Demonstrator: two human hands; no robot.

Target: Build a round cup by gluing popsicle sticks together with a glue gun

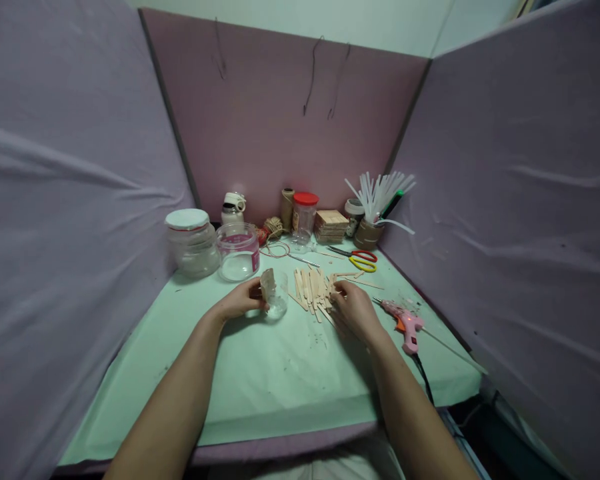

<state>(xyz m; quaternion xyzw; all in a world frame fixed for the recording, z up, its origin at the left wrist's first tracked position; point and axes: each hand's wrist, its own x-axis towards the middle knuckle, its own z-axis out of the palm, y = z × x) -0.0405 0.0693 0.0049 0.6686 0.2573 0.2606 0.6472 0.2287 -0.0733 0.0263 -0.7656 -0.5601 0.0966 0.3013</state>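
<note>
My left hand is closed around the left side of a small clear jar, whose near-left side carries a brownish, uneven covering. The jar looks tilted on the table. A loose heap of flat wooden craft sticks lies to its right. At the right edge of that heap is my right hand, fingers bent down and pressed together among the sticks. Whether a stick is pinched in them is hidden. A pink hot glue gun lies right of this hand, a glue stick jutting from its back.
Scissors with red and yellow handles lie behind the sticks. At the back left stand a lidded jar and an open tub. Further back are twine, a red-lidded jar, stacked wooden squares and a pot of white glue sticks.
</note>
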